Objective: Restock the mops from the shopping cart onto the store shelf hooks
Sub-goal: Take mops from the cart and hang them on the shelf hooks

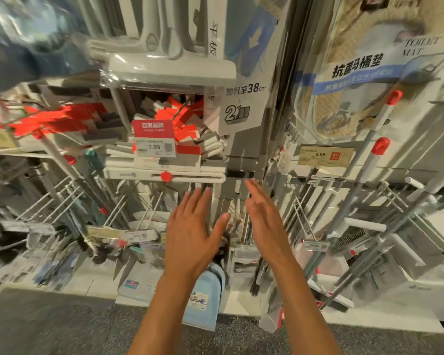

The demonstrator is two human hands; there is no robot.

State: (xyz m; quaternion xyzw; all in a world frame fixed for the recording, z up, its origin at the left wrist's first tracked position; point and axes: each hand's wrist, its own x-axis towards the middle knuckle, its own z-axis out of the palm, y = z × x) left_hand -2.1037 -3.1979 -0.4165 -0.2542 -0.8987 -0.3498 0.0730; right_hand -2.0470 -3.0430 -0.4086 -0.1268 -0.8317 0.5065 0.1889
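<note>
Mops hang and lean all along the shelf; the clearest is a flat mop (172,65) in clear wrap, up high left of centre. No cart shows, and neither hand carries a mop.

At far left, white wire hooks (59,193) jut toward the aisle with a red-capped pole (54,149) slanting across them. Anything swung low there would likely snag a prong or knock that pole loose. Next along, a bin of red and white refills (174,129) sits heaped and untidy behind a 7.99 tag (154,142). I judge a bump from below could spill packs onto the floor.

The left hand (192,237) is spread flat, fingers straight, gripping nothing. The right hand (264,221) is likewise loose and empty, held edge-on. Both hover before the grey post (244,160), and the gap between them is narrow. Below them a blue dustpan (205,298) stands at the shelf foot, easy to kick or trip on.

To the right, an 8.99 tag (324,156) hangs on its rail, and several grey poles (364,160) lean at a slant, so a nudge might slide them down together.

Open room lies mainly behind the hands, over the dark floor (49,326). The shelf face itself looks crowded, with little free hook space that I can tell through the blur.
</note>
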